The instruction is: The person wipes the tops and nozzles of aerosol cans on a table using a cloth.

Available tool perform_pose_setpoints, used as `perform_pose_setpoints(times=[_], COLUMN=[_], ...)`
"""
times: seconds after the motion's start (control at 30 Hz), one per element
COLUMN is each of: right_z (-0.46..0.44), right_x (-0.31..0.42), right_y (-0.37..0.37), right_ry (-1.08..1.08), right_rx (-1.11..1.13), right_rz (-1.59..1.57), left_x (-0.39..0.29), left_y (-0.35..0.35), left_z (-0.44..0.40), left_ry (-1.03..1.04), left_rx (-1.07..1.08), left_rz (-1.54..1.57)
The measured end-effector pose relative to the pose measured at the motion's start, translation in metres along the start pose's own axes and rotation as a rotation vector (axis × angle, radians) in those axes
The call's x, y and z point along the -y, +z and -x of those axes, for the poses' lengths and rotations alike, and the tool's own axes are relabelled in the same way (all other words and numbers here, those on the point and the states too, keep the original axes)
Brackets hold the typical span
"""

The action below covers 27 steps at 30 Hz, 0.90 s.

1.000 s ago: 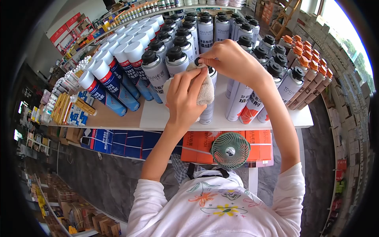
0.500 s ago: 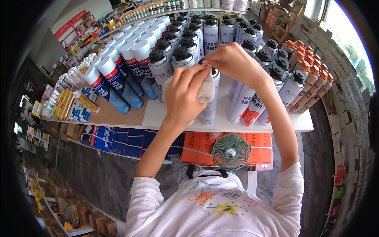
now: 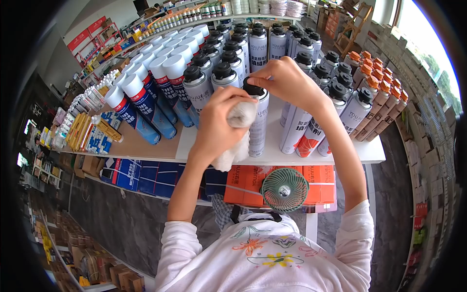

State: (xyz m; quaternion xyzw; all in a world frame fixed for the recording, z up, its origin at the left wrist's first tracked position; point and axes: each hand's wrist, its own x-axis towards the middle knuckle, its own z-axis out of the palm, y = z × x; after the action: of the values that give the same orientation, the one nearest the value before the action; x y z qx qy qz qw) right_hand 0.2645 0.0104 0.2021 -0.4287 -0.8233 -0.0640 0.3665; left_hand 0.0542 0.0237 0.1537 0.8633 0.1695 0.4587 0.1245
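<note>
A beige cloth (image 3: 239, 117) is bunched in my left hand (image 3: 217, 124), its loose end hanging below the fingers. Just right of it, a grey-white spray can (image 3: 260, 126) stands upright on the white tabletop (image 3: 287, 158). My right hand (image 3: 286, 80) pinches the black cap (image 3: 254, 86) of that can between thumb and fingers. The can's lower body shows; part of its upper left side is hidden by the cloth and left hand. More black-capped cans (image 3: 197, 87) stand close behind and to the left, and others (image 3: 296, 129) to the right.
Blue cans with white caps (image 3: 141, 107) fill the table's left part, beside yellow tubes (image 3: 104, 129). Orange-capped brown cans (image 3: 384, 107) stand at the right end. Below, orange boxes (image 3: 243, 185) and blue boxes (image 3: 158, 177) lie on a shelf, and a green fan (image 3: 285, 190) is near my waist.
My left hand with the cloth has moved left and down, away from the can's top, and more of the cloth shows. The right hand stays at the cap, which is now more visible.
</note>
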Motion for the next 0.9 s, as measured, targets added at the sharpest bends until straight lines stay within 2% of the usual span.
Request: perform_pose_setpoints(times=[0.03, 0.1, 0.2, 0.23, 0.3, 0.43, 0.5, 0.6, 0.7, 0.9], right_z=[-0.001, -0.004, -0.006, -0.005, -0.001, 0.002, 0.001, 0.0, 0.002, 0.001], right_x=[0.001, 0.002, 0.007, 0.004, -0.006, -0.01, -0.005, -0.001, 0.006, 0.002], right_y=[-0.002, -0.005, -0.009, -0.006, 0.002, -0.001, -0.002, 0.0, 0.0, 0.003], right_ry=[0.041, 0.076, 0.179, 0.177, -0.002, 0.02, 0.128, 0.113, 0.094, 0.068], right_rx=[0.021, 0.034, 0.143, 0.147, -0.007, -0.018, 0.075, 0.062, -0.013, -0.021], right_rz=[-0.031, -0.058, 0.002, 0.004, -0.005, 0.017, 0.034, 0.027, -0.021, 0.007], left_x=[-0.005, -0.011, -0.016, -0.014, -0.003, -0.004, -0.007, -0.006, -0.004, 0.006], left_y=[-0.009, -0.014, 0.002, 0.01, 0.03, 0.046, 0.041, 0.023, 0.013, 0.003], left_z=[-0.003, -0.003, -0.003, -0.002, 0.003, 0.015, 0.013, 0.009, 0.012, 0.007], left_ry=[-0.191, -0.195, 0.048, 0.042, 0.076, 0.089, 0.058, -0.047, -0.073, -0.053], left_rx=[-0.008, -0.138, -0.302, -0.3, -0.235, -0.214, -0.221, -0.184, -0.186, -0.344], left_rz=[0.197, 0.156, -0.197, -0.24, -0.322, -0.334, -0.316, -0.106, -0.213, -0.213])
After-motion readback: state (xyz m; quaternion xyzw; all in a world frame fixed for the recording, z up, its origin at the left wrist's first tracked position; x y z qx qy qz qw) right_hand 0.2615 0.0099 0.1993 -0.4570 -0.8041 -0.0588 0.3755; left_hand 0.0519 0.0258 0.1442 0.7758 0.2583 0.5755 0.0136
